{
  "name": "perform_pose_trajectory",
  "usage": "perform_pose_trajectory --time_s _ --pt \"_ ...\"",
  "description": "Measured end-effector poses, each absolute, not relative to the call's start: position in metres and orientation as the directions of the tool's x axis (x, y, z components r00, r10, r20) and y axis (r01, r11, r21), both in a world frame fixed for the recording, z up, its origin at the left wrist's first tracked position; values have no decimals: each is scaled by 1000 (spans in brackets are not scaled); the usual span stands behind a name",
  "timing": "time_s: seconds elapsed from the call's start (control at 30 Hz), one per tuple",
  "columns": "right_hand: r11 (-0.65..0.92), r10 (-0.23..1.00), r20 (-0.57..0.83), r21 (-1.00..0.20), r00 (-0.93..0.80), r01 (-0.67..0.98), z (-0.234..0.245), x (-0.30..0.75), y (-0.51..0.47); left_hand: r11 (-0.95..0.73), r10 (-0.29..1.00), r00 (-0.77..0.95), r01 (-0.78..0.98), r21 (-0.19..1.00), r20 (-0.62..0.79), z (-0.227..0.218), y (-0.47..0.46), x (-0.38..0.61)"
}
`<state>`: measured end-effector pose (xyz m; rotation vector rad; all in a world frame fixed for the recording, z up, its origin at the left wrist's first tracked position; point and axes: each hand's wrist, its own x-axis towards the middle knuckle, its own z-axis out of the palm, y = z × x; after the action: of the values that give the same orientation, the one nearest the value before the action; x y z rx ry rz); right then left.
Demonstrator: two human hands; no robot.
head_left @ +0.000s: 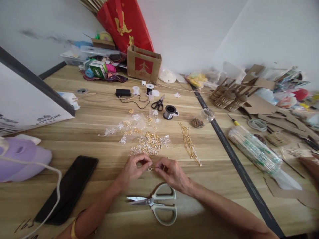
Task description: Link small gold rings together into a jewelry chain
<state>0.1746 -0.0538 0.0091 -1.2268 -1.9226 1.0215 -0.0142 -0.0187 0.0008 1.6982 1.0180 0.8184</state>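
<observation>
My left hand (134,167) and my right hand (169,171) meet over the wooden table (99,132), fingers pinched together. Between the fingertips is a tiny silver ring (150,169), held from both sides. Just beyond the hands lies a pile of small gold and silver jewellery findings (147,144). A gold chain (190,146) lies to the right of the pile. Pale green scissors (157,203) rest on the table just below my wrists.
A black phone (68,189) and a purple device (20,159) with a white cord lie at the left. Small black scissors (158,104), a wire spool (170,112), a bead jar (206,114), a bag of sticks (256,151) and cardboard pieces lie beyond. Another person's hand (310,164) shows at the right edge.
</observation>
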Motion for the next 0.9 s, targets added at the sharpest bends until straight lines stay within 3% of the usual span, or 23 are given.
perform_pose_trajectory --time_s 0.2,0.37,0.57,0.9 --pt "553 814 305 -666 -494 500 0 184 -74 -259 823 567 323 910 33 3 -19 -16" --pt "713 693 390 -498 -607 494 -4 187 -78 -262 786 619 324 909 6 1 -22 -15" --pt "700 714 459 -503 -530 507 -3 185 -76 -244 763 644 367 898 -56 4 -26 -13" --pt "691 722 458 -516 -519 506 -4 184 -76 -226 761 647 347 910 -58 -1 -25 -14"
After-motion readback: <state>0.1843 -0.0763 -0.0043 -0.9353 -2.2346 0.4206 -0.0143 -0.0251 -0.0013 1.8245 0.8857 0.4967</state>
